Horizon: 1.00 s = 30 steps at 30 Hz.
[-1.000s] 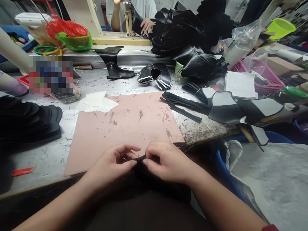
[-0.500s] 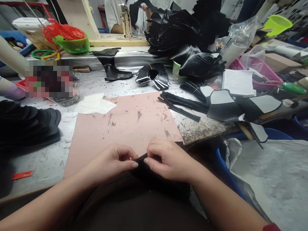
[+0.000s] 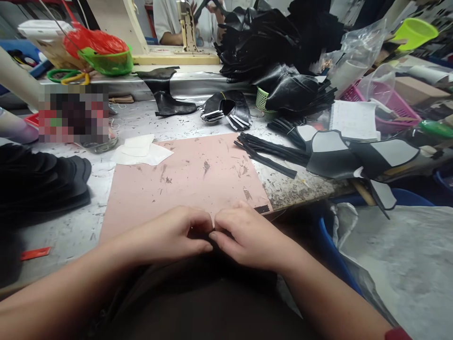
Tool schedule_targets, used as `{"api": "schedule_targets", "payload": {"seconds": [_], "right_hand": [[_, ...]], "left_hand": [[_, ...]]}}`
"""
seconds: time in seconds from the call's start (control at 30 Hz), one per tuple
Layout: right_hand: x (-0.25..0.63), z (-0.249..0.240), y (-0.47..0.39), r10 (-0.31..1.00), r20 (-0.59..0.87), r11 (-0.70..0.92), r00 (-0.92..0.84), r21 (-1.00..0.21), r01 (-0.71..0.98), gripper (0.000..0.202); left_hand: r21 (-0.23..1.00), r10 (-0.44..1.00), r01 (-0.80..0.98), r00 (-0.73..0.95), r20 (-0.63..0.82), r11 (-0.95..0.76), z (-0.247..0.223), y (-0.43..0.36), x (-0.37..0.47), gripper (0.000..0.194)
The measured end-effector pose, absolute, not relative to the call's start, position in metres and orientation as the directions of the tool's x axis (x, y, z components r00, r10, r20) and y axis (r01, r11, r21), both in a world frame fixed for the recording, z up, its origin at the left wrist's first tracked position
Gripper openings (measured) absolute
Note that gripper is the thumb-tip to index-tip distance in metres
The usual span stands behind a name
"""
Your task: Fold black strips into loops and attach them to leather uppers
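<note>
My left hand (image 3: 180, 231) and my right hand (image 3: 244, 233) meet at the near edge of a pink sheet (image 3: 187, 184). Both are closed, thumbs against bent fingers, pinching the edge of a black piece of material (image 3: 219, 257). Most of that piece is lost against dark clothing below. Just past my right hand, a short black strip (image 3: 262, 208) lies on the sheet's corner. White pattern pieces (image 3: 145, 151) rest at the sheet's far left, and a bundle of black strips (image 3: 272, 150) lies along its right side.
Stacked black pieces (image 3: 42, 179) stand at left. Behind are a black shoe upper (image 3: 226, 108), a green basket (image 3: 109, 61) and a heap of black leather (image 3: 262, 42). Grey-and-black cut pieces (image 3: 329, 151) overhang the right edge, above a lined blue bin (image 3: 325, 245). Across the bench, another person (image 3: 170, 23) handles black material.
My left hand has moved right, closing the gap between the two hands along the black material's edge. My right hand stays nearly in place, and the view has shifted slightly.
</note>
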State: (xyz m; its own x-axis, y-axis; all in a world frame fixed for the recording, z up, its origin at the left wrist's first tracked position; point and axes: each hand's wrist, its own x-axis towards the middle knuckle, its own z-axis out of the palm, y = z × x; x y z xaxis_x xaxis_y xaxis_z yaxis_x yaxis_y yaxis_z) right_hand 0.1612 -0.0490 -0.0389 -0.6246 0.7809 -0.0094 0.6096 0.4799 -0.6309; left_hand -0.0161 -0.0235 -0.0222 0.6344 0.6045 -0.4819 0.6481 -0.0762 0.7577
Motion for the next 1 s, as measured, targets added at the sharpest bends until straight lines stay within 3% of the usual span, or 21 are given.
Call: {"api": "schedule_targets", "payload": {"seconds": [0.17, 0.53, 0.8, 0.9, 1.0], "right_hand": [[0.172, -0.036, -0.045, 0.800, -0.030, 0.433, -0.600, -0.662, 0.612, 0.014], [0.180, -0.037, -0.041, 0.783, -0.061, 0.430, -0.619, -0.665, 0.611, 0.015], [0.175, -0.034, -0.044, 0.766, -0.065, 0.480, -0.640, -0.604, 0.636, 0.020], [0.173, -0.030, -0.047, 0.763, -0.050, 0.509, -0.644, -0.566, 0.648, 0.019], [0.175, -0.028, -0.047, 0.763, -0.058, 0.508, -0.644, -0.562, 0.652, 0.015]], "left_hand": [[0.714, 0.612, 0.700, 0.572, -0.546, -0.017, -0.024, -0.023, -0.015, 0.016], [0.717, 0.514, 0.697, 0.608, -0.605, 0.020, -0.024, -0.019, -0.014, 0.021], [0.782, 0.437, 0.615, 0.734, -0.520, -0.102, -0.025, -0.015, -0.010, 0.027], [0.764, 0.481, 0.627, 0.722, -0.498, -0.149, -0.028, -0.015, -0.006, 0.016], [0.736, 0.541, 0.667, 0.664, -0.516, -0.116, -0.031, -0.017, -0.003, 0.019]]}}
